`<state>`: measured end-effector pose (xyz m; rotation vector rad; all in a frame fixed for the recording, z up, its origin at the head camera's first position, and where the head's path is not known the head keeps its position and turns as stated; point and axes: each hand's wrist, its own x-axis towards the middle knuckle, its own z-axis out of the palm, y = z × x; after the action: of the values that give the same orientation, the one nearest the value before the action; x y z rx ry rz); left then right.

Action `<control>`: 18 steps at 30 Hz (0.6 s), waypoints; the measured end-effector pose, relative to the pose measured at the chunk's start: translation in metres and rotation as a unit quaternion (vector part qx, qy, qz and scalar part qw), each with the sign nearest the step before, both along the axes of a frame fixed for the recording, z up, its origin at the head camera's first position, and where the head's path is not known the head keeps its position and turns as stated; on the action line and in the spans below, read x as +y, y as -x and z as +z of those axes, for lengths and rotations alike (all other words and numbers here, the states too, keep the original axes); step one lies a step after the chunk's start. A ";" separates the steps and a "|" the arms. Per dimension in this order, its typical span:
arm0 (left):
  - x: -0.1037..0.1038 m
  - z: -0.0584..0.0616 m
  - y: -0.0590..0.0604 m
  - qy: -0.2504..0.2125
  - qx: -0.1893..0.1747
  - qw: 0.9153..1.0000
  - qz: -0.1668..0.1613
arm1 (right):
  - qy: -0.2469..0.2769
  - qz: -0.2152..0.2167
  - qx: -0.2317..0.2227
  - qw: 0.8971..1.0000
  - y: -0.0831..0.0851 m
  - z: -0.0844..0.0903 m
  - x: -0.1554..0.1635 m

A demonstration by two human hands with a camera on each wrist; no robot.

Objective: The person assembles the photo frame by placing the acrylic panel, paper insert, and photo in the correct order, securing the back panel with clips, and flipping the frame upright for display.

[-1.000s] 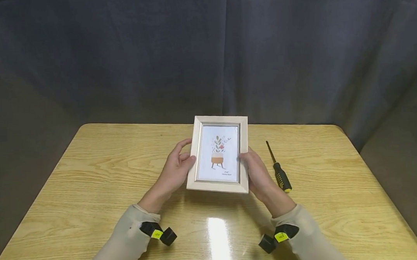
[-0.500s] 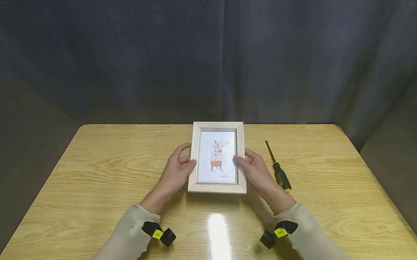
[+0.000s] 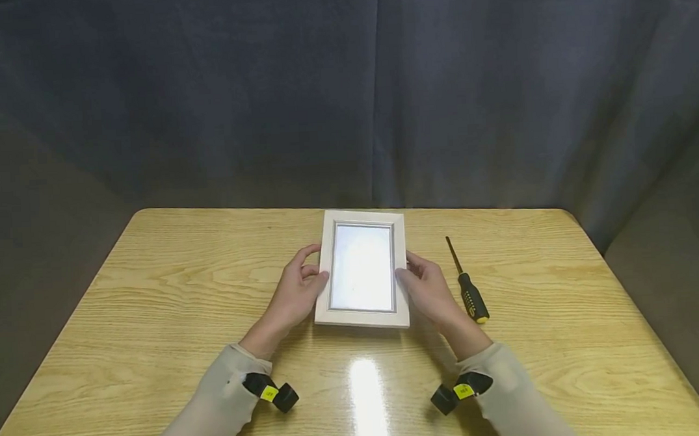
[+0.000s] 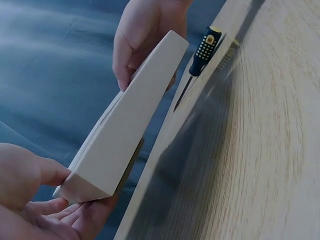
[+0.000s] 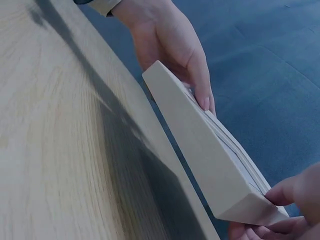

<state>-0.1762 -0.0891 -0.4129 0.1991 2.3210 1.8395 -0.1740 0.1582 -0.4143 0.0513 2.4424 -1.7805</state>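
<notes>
While I hold the picture frame (image 3: 362, 268) by its two long sides, my left hand (image 3: 294, 295) and right hand (image 3: 429, 291) each pinch an edge, thumb on the front. It hangs just over the middle of the table (image 3: 154, 304), tipped a little. I think the best way is to keep both hands level and my thumbs off the shiny glass. I count one frame, one screwdriver (image 3: 468, 289) lying near my right hand, and two hands.
</notes>
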 end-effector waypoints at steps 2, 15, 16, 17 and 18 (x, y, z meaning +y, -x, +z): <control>0.000 -0.001 0.000 0.004 0.000 1.000 0.002 | -0.010 0.002 0.018 1.000 0.000 -0.001 0.001; 0.000 -0.009 0.004 0.018 -0.008 1.000 0.006 | -0.029 0.004 0.023 0.999 0.001 -0.007 0.001; 0.001 -0.010 0.004 0.020 -0.008 1.000 0.007 | -0.034 0.004 0.023 0.999 0.002 -0.008 0.001; 0.001 -0.011 0.004 0.022 -0.008 1.000 0.007 | -0.039 0.004 0.022 0.999 0.002 -0.009 0.001; 0.002 -0.011 0.004 0.024 -0.009 1.000 0.006 | -0.044 0.003 0.021 0.999 0.003 -0.009 0.001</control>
<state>-0.1803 -0.0874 -0.4242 0.1619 2.3566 1.7803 -0.1769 0.1588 -0.4238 0.0138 2.5470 -1.6866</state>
